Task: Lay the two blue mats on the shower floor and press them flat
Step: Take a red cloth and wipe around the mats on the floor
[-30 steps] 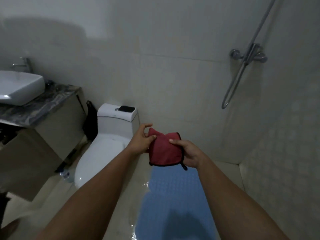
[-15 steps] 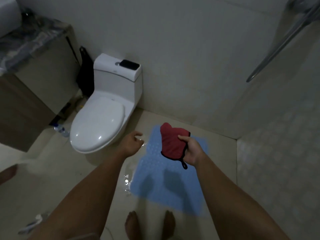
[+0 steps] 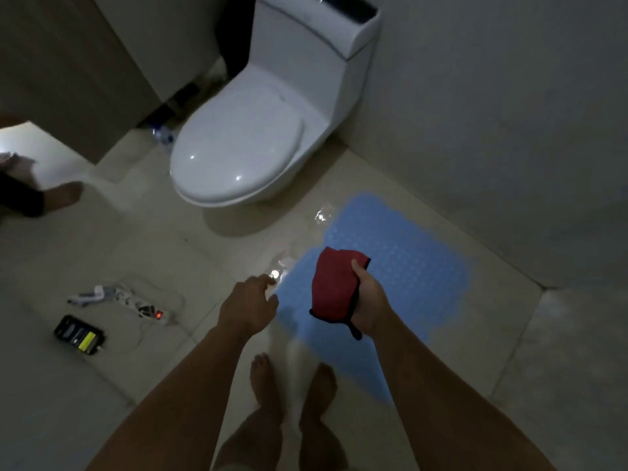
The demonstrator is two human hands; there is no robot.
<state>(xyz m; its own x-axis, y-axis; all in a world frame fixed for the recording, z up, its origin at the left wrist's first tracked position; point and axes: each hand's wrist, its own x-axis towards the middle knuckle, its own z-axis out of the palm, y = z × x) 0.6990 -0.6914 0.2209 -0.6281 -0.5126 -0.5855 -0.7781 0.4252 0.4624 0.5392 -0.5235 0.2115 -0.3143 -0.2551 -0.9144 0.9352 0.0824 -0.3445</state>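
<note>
Bumpy blue mat [image 3: 407,266] lies flat.

Blue dotted rubber mat [image 3: 407,266] lies on beige tiled floor [image 3: 204,253], right of white ceramic toilet [image 3: 251,144]; black smartphone [image 3: 79,334] far left, beside white power strip [image 3: 136,302].

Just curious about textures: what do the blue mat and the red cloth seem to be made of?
The blue mat looks like soft rubber or plastic, matte, with rows of small bumps. The red cloth looks like woven fabric, folded limply, with black edging.
</note>
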